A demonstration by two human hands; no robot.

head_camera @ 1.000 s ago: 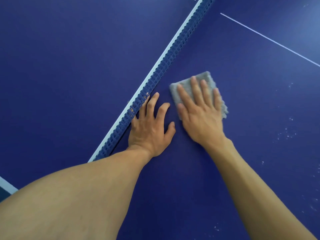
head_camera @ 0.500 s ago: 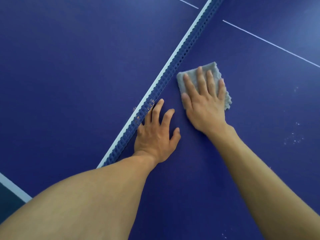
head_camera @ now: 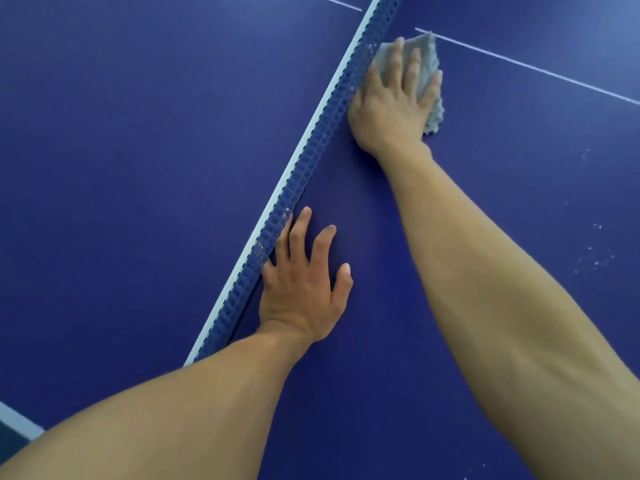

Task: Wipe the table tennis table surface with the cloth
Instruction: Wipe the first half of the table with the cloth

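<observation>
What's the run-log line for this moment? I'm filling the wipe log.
step: wiping | right hand: flat on cloth beside net | left hand: braced on table | specks: unwiped

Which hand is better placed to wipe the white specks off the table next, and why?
The right hand. It already presses the grey cloth flat, on the specks' side of the table. The left hand is bare, braced beside the net.

Right hand (head_camera: 391, 105) flat on grey cloth (head_camera: 426, 60) against blue plastic net (head_camera: 311, 157); left hand (head_camera: 301, 289) nearer, on blue bench (head_camera: 502, 140).
</observation>
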